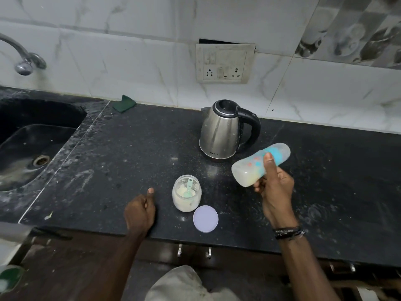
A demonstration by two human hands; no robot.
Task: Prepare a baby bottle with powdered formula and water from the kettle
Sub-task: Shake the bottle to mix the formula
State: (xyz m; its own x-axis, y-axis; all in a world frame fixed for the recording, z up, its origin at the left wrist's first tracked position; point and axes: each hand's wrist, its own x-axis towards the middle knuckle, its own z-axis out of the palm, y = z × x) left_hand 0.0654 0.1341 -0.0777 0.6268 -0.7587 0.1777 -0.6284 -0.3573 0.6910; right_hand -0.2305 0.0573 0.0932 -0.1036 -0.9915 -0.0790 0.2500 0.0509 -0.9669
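- The right hand (274, 190) gripped the baby bottle (260, 167), thumb across its printed side and fingers curled beneath, holding it tilted nearly on its side in the air, just in front of the kettle (221, 131) and slightly to its right. Pale milky liquid appeared to lie inside; probably it was being shaken to mix it, though that is a guess.
- The left hand (140, 210) rested on the counter (130, 148), well in front of the kettle and to its left, fingers curled loosely with the thumb raised, holding nothing, likely kept out of the way.
- The formula jar (187, 196) stood open in front of the kettle, a green scoop (188, 189) left inside it.
- Its lilac lid (205, 218) lay flat just beside the jar, nearer the counter edge, seemingly ready for closing.
- The kettle stood upright, its handle turned rightward.
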